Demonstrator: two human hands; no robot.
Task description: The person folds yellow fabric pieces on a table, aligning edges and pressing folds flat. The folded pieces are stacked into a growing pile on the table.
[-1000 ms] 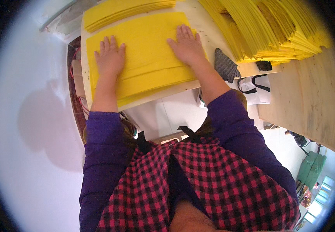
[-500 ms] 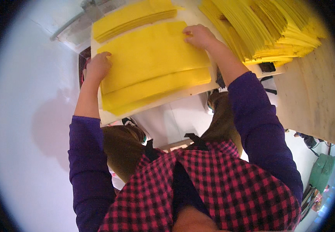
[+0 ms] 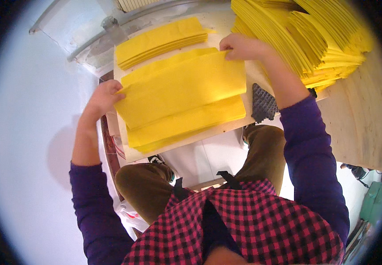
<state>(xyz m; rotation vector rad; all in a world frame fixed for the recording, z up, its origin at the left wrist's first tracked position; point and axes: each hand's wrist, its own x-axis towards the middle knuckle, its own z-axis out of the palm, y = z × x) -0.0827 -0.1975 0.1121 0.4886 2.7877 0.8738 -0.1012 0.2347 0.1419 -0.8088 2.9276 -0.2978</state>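
A yellow sheet (image 3: pixel 182 88), which looks like paper or thin felt, stretches between my two hands. My left hand (image 3: pixel 105 97) pinches its left end between thumb and fingers. At the far right corner, my right hand (image 3: pixel 244 47) is closed on the same sheet. Under it lie more yellow sheets (image 3: pixel 195 121), showing along the near side and in a strip behind. Farther back on the light tabletop (image 3: pixel 219 137) sits a narrow stack of yellow sheets (image 3: pixel 162 39).
Beyond my right hand rises a large pile of yellow sheets (image 3: pixel 279 33). A dark textured pad (image 3: pixel 264 104) lies near my right forearm. A wooden board (image 3: pixel 354 123) extends on the right, with a green case (image 3: pixel 372 203) below. A clear container (image 3: pixel 111 28) stands by the back wall.
My view has shifted, so the table sits lower in the picture. Both hands have drawn the top sheet's far edge toward me, baring a strip of yellow sheets behind it.
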